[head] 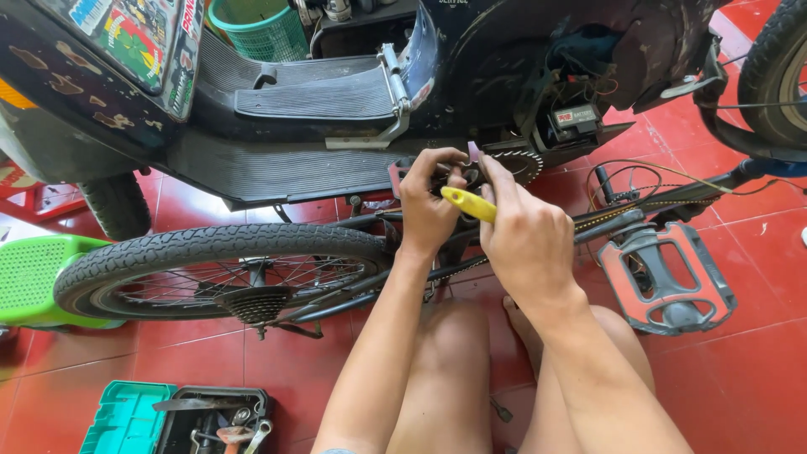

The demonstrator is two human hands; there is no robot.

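Grip, left hand: our left hand (430, 206) is curled with its fingers pressed together on a small part by the chainring (514, 164); what exactly they pinch we cannot tell.
Grip, right hand: our right hand (525, 240) is closed around a yellow tool handle (469, 203), whose working end points left towards the left hand and is hidden behind it.
Where the work sits: the handle and both hands meet at the crank area of an upturned bicycle, just near of the dark scooter footboard (311, 92).
Far left: a green plastic stool (34, 277) lies on the red tiled floor (740, 378).
Left: the bicycle's rear wheel (218, 261) with its sprocket cluster (252, 304) lies low across our view.
Near left: an open toolbox (181, 419) with loose tools.
Right: the chain (622, 214) runs out towards a red-and-grey pedal (668, 282).
Handling: we judge the handle light, stiff and smooth, best held along its length as now; the chainring is rigid metal with sharp teeth and probably greasy.
Edges: teeth, chain and loose wires crowd the far side of our hands.
Open room: the scooter body closes the far side; the freest space is near, above our knees, and right over the floor.
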